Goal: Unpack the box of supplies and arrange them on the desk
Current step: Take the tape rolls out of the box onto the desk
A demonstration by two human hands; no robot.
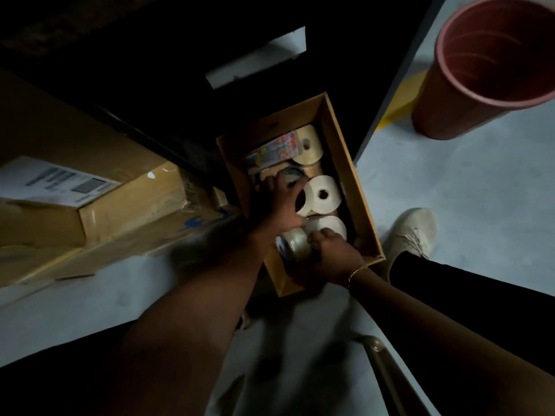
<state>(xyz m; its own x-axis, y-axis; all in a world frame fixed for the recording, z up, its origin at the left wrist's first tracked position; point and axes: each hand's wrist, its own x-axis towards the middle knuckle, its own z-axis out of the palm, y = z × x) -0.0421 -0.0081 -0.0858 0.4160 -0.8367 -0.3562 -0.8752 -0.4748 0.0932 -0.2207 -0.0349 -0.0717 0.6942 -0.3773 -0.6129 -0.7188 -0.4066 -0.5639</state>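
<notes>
An open cardboard box (357, 187) sits on the pale floor under a dark desk. Inside lie several white paper rolls (326, 195), a colourful pack of pens (276, 151) and a dark tape roll (292, 174). My left hand (277, 202) reaches into the middle of the box, fingers on the dark tape roll and a white roll. My right hand (333, 253), with a bracelet at the wrist, grips a clear tape roll (295, 243) at the near end of the box. The scene is dim.
A large cardboard carton (99, 205) with a shipping label lies to the left. A tall reddish bin (492, 64) stands at the top right. My shoe (411, 235) rests right of the box. A chair arm (390, 373) shows at the bottom.
</notes>
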